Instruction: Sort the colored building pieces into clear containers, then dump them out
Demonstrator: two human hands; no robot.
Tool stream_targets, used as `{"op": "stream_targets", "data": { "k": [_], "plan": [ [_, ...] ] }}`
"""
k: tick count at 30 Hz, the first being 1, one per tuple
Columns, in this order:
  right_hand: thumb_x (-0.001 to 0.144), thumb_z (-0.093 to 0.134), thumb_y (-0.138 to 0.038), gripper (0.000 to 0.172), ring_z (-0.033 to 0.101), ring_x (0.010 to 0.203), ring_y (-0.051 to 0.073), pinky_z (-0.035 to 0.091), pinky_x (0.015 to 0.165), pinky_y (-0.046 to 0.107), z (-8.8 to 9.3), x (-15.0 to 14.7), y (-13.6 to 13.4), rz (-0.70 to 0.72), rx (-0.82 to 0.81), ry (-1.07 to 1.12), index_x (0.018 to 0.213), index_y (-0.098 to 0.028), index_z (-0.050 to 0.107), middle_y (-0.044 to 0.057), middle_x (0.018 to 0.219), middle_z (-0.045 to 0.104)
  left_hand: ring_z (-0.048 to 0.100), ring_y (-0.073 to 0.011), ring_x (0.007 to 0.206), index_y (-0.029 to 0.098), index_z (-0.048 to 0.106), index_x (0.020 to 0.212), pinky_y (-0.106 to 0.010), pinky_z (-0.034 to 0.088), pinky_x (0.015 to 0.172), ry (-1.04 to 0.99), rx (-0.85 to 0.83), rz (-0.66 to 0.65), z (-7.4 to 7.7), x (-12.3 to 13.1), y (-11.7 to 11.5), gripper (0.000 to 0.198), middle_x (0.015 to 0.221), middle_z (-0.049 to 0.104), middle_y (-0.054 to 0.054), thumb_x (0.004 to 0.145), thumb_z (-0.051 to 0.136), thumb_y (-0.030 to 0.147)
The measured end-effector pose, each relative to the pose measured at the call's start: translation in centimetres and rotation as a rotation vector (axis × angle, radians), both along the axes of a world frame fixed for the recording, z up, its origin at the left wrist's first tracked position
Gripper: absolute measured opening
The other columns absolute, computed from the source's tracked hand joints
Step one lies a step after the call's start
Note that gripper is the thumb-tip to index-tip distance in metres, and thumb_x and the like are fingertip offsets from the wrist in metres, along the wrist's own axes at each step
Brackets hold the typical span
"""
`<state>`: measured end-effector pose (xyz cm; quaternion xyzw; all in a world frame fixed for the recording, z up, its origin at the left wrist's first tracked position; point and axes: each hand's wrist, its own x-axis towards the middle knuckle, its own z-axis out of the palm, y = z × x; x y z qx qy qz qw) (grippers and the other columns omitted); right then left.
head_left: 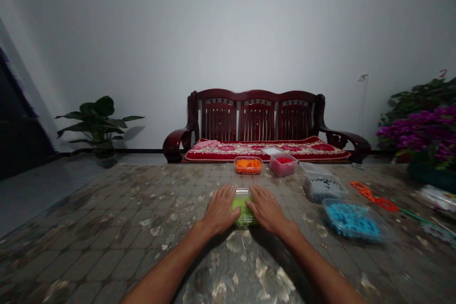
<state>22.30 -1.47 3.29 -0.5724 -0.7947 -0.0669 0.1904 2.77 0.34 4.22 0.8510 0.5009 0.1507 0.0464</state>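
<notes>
A clear plastic box [243, 206] with lime-green contents sits on the table, right in front of me. Along its left side lies my left hand [221, 209], fingers pointing forward and thumb over the top. My right hand [265, 206] grips the opposite side in the same way, its thumb also resting on top. Between them the two hands clasp the box. The small green contents cannot be made out singly.
Further back stand a box of orange pieces [248, 166] and a box of red pieces [283, 165]. On the right are a box of grey pieces [323, 189], a tub of blue pieces [351, 221], linked orange pieces [374, 197] and a purple-flowered plant [427, 128]. Behind the table is a wooden bench [256, 114].
</notes>
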Motion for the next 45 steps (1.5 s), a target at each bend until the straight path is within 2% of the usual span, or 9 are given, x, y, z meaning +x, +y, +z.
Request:
{"op": "stream_targets", "data": {
  "k": [6, 14, 22, 28, 36, 39, 45],
  "plan": [
    [0.100, 0.047, -0.037, 0.049, 0.051, 0.135, 0.030, 0.036, 0.115, 0.044, -0.3, -0.3, -0.6, -0.045, -0.043, 0.039, 0.142, -0.012, 0.055, 0.017, 0.146, 0.058, 0.034, -0.0317, 0.150, 0.005, 0.039, 0.153, -0.045, 0.025, 0.125, 0.026, -0.078, -0.016, 0.1, 0.0, 0.2, 0.068, 0.161, 0.039, -0.020, 0.092, 0.046, 0.034],
    [0.102, 0.041, -0.040, 0.058, 0.038, 0.147, 0.033, 0.026, 0.121, 0.046, -0.1, -0.7, -0.7, -0.084, -0.138, -0.002, 0.148, -0.006, 0.049, 0.020, 0.156, 0.045, 0.033, -0.0315, 0.151, 0.003, 0.041, 0.152, -0.043, 0.023, 0.126, -0.013, -0.099, -0.030, 0.0, -0.1, 0.5, 0.068, 0.160, 0.040, -0.020, 0.092, 0.044, 0.034],
    [0.100, 0.043, -0.041, 0.057, 0.043, 0.143, 0.031, 0.027, 0.121, 0.045, 0.1, -0.7, 0.2, -0.071, -0.124, 0.074, 0.147, -0.010, 0.051, 0.017, 0.153, 0.051, 0.031, -0.0334, 0.152, 0.002, 0.044, 0.149, -0.049, 0.024, 0.126, -0.155, -0.078, -0.046, -1.6, -0.2, 1.8, 0.065, 0.159, 0.041, -0.022, 0.092, 0.042, 0.034],
    [0.097, 0.048, -0.042, 0.054, 0.047, 0.138, 0.030, 0.031, 0.118, 0.045, -0.3, -0.3, 0.8, -0.058, -0.148, 0.174, 0.143, -0.014, 0.055, 0.016, 0.149, 0.054, 0.039, -0.0311, 0.146, 0.005, 0.049, 0.144, -0.050, 0.025, 0.125, -0.297, -0.053, -0.075, -2.7, -0.5, 2.5, 0.060, 0.151, 0.050, -0.021, 0.088, 0.044, 0.027],
    [0.092, 0.052, -0.035, 0.054, 0.042, 0.143, 0.027, 0.031, 0.120, 0.043, -1.9, 0.2, 2.7, -0.059, -0.145, 0.380, 0.142, -0.015, 0.055, 0.014, 0.152, 0.052, 0.042, -0.0273, 0.144, 0.009, 0.051, 0.142, -0.047, 0.029, 0.124, -0.542, -0.083, -0.050, -4.1, -0.8, 3.6, 0.060, 0.151, 0.049, -0.018, 0.083, 0.043, 0.018],
    [0.093, 0.050, -0.034, 0.054, 0.041, 0.144, 0.029, 0.030, 0.121, 0.046, -2.3, 0.3, 3.1, -0.099, -0.149, 0.389, 0.142, -0.013, 0.055, 0.017, 0.153, 0.049, 0.044, -0.0261, 0.143, 0.010, 0.053, 0.140, -0.045, 0.030, 0.123, -0.622, -0.114, -0.034, -4.5, -1.1, 4.2, 0.058, 0.149, 0.051, -0.017, 0.085, 0.040, 0.017],
    [0.095, 0.045, -0.034, 0.051, 0.049, 0.136, 0.028, 0.035, 0.118, 0.043, -1.9, 0.5, 2.8, -0.076, -0.114, 0.344, 0.141, -0.013, 0.055, 0.017, 0.144, 0.057, 0.046, -0.0237, 0.141, 0.013, 0.055, 0.140, -0.042, 0.032, 0.123, -0.726, -0.168, -0.040, -4.8, -1.9, 4.3, 0.051, 0.148, 0.054, -0.014, 0.095, 0.036, 0.028]
  ]
}}
